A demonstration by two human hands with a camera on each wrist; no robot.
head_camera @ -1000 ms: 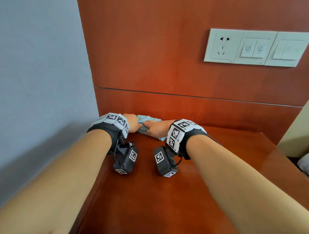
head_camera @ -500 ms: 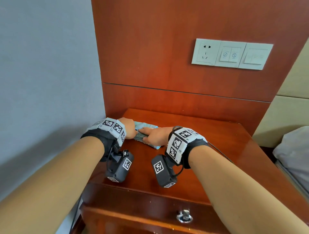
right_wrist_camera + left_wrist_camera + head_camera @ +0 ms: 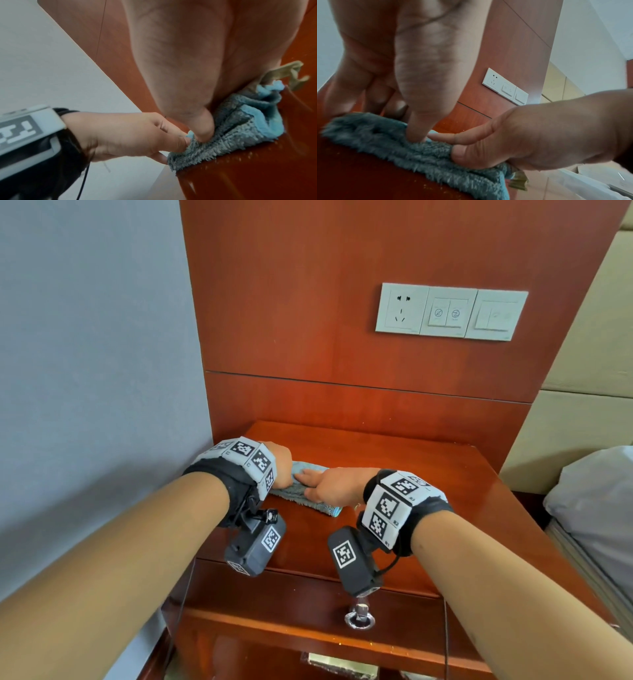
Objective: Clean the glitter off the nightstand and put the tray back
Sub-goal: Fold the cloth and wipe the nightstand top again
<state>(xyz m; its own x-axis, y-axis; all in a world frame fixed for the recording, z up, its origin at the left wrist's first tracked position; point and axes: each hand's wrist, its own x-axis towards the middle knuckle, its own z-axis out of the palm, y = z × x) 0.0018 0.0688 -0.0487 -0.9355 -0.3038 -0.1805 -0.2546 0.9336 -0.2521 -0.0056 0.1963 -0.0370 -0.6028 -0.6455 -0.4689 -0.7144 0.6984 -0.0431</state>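
Observation:
A blue-grey fluffy cloth (image 3: 301,494) lies on the reddish wooden nightstand top (image 3: 428,491), near its left edge. My left hand (image 3: 282,463) pinches the cloth's left end (image 3: 180,155) between thumb and fingers, where it hangs over the edge. My right hand (image 3: 329,484) rests on the cloth's right part with straight fingers, thumb (image 3: 202,129) pushing into the pile. Fine gold glitter specks (image 3: 426,188) dot the wood in front of the cloth (image 3: 385,142). A yellowish tag (image 3: 283,71) sticks out at the cloth's right end.
A grey wall (image 3: 85,371) stands close on the left and a wooden panel with a socket and switch plate (image 3: 452,311) at the back. The drawer's ring pull (image 3: 359,616) is below. A flat greyish thing (image 3: 339,664) lies on the lower shelf. Bedding (image 3: 596,508) lies right.
Both hands have drawn the cloth from the back panel toward the front of the top. The view has pulled back, and the drawer front and lower shelf now show.

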